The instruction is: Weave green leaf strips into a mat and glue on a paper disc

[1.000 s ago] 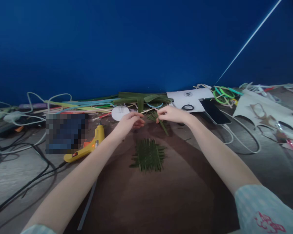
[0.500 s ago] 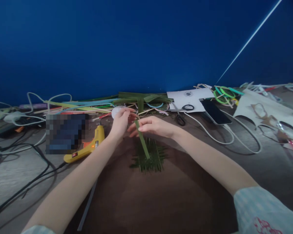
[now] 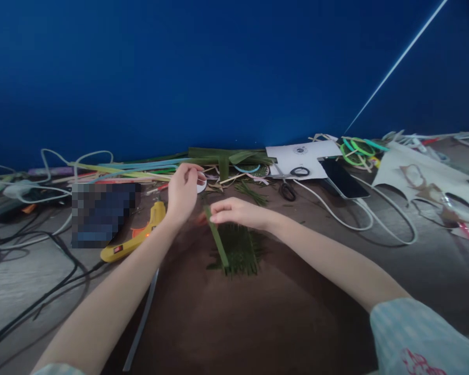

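A small woven mat of green leaf strips [image 3: 240, 252] lies on the brown table in front of me. My right hand [image 3: 234, 212] pinches the top of a long green leaf strip [image 3: 218, 242] that slants down over the mat's left edge. My left hand [image 3: 183, 191] is raised just left of it, fingers curled near a white round disc [image 3: 200, 185]; I cannot make out anything in its grip. More green leaves [image 3: 226, 156] are piled at the back against the blue wall.
A yellow glue gun [image 3: 135, 237] lies left of the mat. Scissors [image 3: 287, 188], a phone [image 3: 342, 178], a white cable [image 3: 375, 221] and white paper [image 3: 305, 153] sit to the right. Coloured strips and black cables crowd the left side. A blurred dark patch covers something at left.
My right hand has picked up a green leaf strip at the back and brought it toward me and left, over the mat's left edge. My left hand lifted and drew back leftward.
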The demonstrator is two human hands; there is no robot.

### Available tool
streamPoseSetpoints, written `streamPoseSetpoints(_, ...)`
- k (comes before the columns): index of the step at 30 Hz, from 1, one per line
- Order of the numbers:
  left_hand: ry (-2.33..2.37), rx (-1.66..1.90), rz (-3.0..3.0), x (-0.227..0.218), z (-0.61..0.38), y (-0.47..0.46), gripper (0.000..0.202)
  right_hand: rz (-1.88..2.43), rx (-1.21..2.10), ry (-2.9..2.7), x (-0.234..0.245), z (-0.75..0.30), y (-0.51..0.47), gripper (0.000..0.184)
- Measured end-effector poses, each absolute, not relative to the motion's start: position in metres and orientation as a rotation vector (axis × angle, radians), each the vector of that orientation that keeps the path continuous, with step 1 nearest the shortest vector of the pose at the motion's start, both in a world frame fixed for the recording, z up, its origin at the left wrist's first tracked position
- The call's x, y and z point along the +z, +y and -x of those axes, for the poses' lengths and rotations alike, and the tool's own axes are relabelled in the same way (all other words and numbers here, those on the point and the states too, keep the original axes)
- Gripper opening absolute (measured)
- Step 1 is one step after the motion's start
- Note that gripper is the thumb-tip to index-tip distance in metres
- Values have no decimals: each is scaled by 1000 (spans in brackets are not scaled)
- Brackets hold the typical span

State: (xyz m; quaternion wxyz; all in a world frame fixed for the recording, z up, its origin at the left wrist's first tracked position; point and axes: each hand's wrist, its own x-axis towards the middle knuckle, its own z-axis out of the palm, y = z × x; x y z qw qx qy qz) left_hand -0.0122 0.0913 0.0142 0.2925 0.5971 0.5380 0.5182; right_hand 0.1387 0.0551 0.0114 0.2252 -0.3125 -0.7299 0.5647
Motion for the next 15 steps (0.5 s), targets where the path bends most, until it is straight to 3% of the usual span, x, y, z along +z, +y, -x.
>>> streamPoseSetpoints(7,1379,1197,-1658,17,8,90,21,1017,1123,-1880,4,-151,74,19)
streamPoseSetpoints(15,1155,831,-1886,13,9,90,21,1109,938,-1910,14,-165,80,20)
